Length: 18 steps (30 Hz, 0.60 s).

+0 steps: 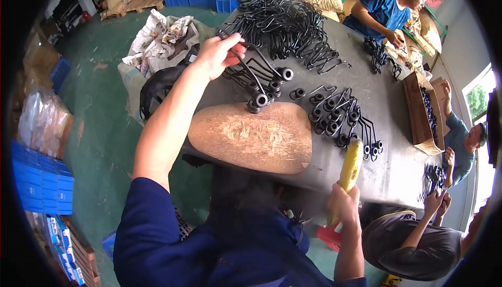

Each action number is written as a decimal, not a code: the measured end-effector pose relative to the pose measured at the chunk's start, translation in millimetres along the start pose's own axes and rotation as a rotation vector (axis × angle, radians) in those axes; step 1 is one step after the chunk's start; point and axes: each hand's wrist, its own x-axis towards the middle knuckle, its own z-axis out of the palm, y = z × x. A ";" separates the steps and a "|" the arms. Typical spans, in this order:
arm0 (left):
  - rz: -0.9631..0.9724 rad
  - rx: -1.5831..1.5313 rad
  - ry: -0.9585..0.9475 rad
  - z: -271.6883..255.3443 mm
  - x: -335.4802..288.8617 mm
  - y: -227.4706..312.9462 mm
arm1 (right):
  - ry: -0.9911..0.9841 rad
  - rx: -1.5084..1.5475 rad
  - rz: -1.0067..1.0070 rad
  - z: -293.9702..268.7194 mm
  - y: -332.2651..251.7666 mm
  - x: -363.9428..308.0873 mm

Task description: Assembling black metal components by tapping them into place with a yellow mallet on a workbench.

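My left hand (215, 57) is closed around several bent black metal rods (255, 70) at the table's left side. Thick black ring-shaped bushings sit on their ends, over the far edge of a wooden board (219, 148). The board is rounded at its left end and its middle is chewed and splintered. At the near edge of the table, my right hand (344, 204) grips a yellow stick-shaped tool (350, 168), its rounded end pointing away from me. Beside the board lies a group of similar rods with bushings (332, 112).
A large heap of black bent rods (285, 23) covers the far part of the metal table (366, 91). An open cardboard box (417, 106) stands on the right. Three other people work around the table. A paper-filled sack (157, 44) stands left of it.
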 end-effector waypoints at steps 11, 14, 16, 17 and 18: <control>0.165 1.527 0.530 -15.1 27.8 -51.1 | 0.043 0.504 0.155 -21.6 22.0 22.0; 0.521 1.218 0.322 35.8 42.3 -47.7 | 0.048 0.503 0.178 -21.0 20.8 23.7; 0.616 1.023 0.024 98.1 52.4 -63.1 | 0.043 0.468 0.191 -20.9 18.3 22.6; 0.501 0.947 -0.109 140.6 53.9 -69.1 | 0.055 0.468 0.190 -22.1 18.3 22.7; 0.556 0.950 -0.170 180.8 54.7 -80.2 | 0.052 0.475 0.193 -22.9 20.0 22.5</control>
